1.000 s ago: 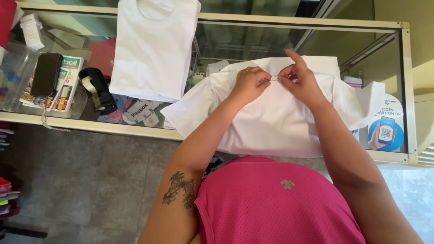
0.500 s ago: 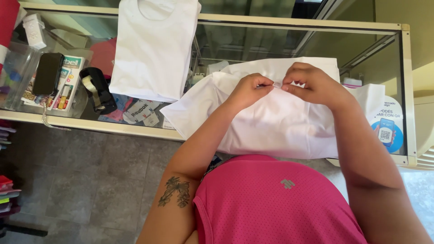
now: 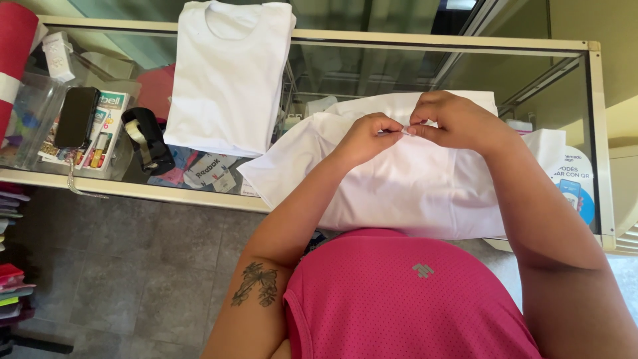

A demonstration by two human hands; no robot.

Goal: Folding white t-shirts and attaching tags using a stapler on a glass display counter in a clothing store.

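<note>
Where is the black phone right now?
In the head view, the phone lies at the far left of the glass counter, left of the folded white shirt, well away from both hands.

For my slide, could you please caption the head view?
Left hand and right hand pinch a white shirt on a glass counter.

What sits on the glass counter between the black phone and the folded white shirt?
In the head view, a black tape dispenser lies between the black phone and the folded white shirt, beside a colourful printed card on the glass counter.
</note>
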